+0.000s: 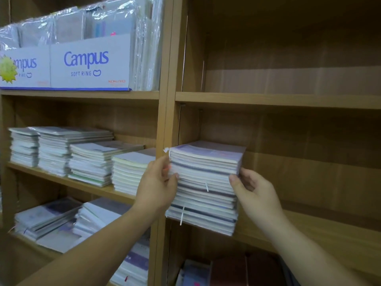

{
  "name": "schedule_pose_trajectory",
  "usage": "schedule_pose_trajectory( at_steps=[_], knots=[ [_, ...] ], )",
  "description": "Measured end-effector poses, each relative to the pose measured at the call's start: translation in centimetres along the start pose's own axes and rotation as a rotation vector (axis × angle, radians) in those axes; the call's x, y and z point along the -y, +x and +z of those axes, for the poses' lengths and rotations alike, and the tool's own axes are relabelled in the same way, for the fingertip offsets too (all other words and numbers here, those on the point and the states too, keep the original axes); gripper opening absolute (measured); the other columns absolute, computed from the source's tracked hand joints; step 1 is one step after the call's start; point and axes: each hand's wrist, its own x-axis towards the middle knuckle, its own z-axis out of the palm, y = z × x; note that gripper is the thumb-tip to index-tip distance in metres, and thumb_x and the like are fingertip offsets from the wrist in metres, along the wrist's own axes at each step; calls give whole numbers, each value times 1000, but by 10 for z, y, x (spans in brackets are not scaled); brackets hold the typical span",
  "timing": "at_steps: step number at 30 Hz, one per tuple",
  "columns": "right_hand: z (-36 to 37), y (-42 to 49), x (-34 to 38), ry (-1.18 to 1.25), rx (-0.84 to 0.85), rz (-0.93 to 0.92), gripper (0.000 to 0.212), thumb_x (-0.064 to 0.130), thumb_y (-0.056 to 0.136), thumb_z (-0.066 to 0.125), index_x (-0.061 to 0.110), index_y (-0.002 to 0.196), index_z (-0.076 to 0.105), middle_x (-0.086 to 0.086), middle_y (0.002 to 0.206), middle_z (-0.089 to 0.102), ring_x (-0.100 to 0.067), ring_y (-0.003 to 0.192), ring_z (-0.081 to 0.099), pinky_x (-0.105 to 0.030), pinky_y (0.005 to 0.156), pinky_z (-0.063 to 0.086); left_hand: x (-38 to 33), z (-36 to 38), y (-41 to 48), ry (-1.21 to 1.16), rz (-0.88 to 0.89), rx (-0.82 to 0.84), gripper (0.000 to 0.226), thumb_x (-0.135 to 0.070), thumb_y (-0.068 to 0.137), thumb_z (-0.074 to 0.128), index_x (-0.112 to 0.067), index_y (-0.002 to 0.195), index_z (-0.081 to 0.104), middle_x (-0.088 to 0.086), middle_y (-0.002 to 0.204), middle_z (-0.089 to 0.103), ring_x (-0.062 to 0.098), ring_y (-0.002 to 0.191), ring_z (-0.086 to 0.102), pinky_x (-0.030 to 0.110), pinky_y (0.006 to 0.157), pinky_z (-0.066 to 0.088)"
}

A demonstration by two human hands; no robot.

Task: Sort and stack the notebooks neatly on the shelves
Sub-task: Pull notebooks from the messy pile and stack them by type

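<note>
Head camera, looking forward and down, and both hands are on the stack of notebooks (206,186) in the right-hand bay of the wooden unit. The stack sits at the far left end of the middle shelf (309,232), tight beside the upright (165,112) that splits the two bays, its front about level with the shelf's front edge. The left hand (158,186) has it by the left side, thumb laid across the front of the pages, fingers curled round the corner. The right hand (255,190) takes the other side, thumb pressed to the front right edge about halfway up, fingers wrapped round behind. So it is a firm two-sided hold on the pile. The covers on top look pale purple, and a few thin white strips (206,186) poke out of the front. Over in the left bay, four more notebook piles (90,162) stand in a row on the same level, stepping down in height toward the upright. Above them are two white Campus boxes (88,65) with plastic-wrapped pads (144,48) standing behind and beside. Below, looser piles (61,221) lie at angles. Under the held stack, dark red covers (243,271) show on the level beneath, blurred.
</note>
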Motion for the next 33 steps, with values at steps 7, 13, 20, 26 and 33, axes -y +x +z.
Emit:
schedule_pose_trajectory(
  at_steps=[7, 13, 20, 26, 33],
  knots=[
    [-12, -107, -46, -45, 113, 57, 14, 19, 96, 67, 23, 87, 76, 5, 80, 76, -12, 79, 72, -24, 69, 55, 21, 45, -107, -50, 65, 202, 20, -19, 94, 65, -24, 113, 68, -10, 87, 66, 8, 78, 63, 21, 69, 51],
    [-34, -175, -135, -321, 417, 362, 29, 30, 97, 64, 13, 75, 69, -11, 75, 65, -23, 75, 65, -46, 79, 54, 65, 114, -212, -77, -236, 508, 32, -7, 93, 65, -39, 94, 66, -20, 78, 67, 1, 64, 62, 23, 62, 51],
    [-70, -191, -198, -382, 303, 439, 26, 28, 93, 63, 11, 76, 70, -8, 75, 68, -22, 77, 66, -46, 78, 55, 58, 203, -289, -222, -467, 550, 31, -10, 92, 64, -33, 113, 65, -18, 96, 70, -5, 81, 67, 10, 73, 52],
    [-141, -215, -220, -452, 165, 417, 15, 36, 97, 60, 33, 88, 72, 11, 78, 69, -8, 73, 64, -39, 72, 54, 31, 249, -340, -366, -585, 566, 25, -11, 95, 68, -34, 105, 66, -9, 89, 75, 1, 74, 68, 19, 64, 50],
    [-238, -227, -266, -699, -334, 321, 18, 27, 94, 68, 22, 110, 74, 7, 102, 64, -13, 91, 64, -30, 78, 52, -43, 314, -302, -297, -443, 668, 18, -28, 95, 68, -21, 83, 57, 0, 68, 58, 7, 55, 51, 33, 60, 47]
  ],
)
